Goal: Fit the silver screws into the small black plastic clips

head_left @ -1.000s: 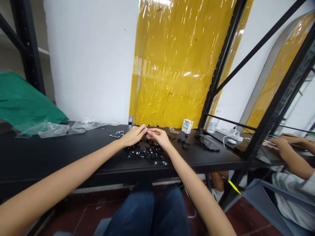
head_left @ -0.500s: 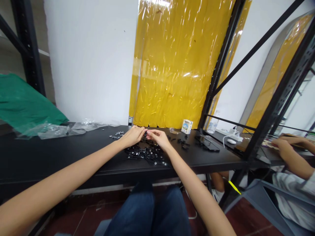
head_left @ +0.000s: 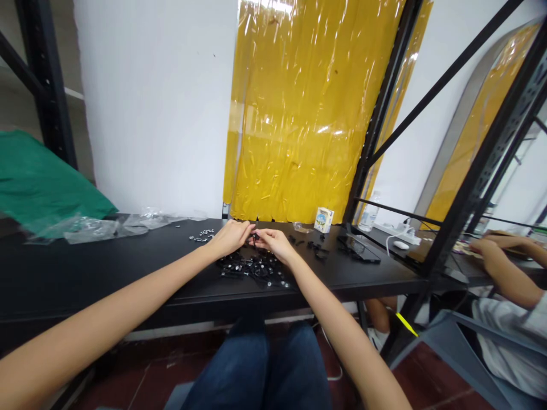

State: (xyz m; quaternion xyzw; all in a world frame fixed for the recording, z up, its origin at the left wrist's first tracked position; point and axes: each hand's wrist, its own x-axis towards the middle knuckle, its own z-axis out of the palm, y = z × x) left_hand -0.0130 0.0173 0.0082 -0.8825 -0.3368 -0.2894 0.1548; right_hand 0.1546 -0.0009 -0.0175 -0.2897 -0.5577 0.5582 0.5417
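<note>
My left hand and my right hand meet at the fingertips above the far edge of a heap of small black plastic parts. Between the fingers is a small black part, mostly hidden by them. The heap lies on a black table, just below my hands. Left of my left hand lies a small scatter of metal-and-black pieces. Right of my right hand are several loose black parts.
A small printed carton, a black tablet or phone, and a plastic bottle stand right on the table. Clear plastic wrap and a green cloth lie left. A co-worker's hands work at the far right, beyond a black metal shelf frame.
My hands stay together over the heap, with only small finger movement. The whole view has shifted slightly, with the table sitting a little differently in the picture.
</note>
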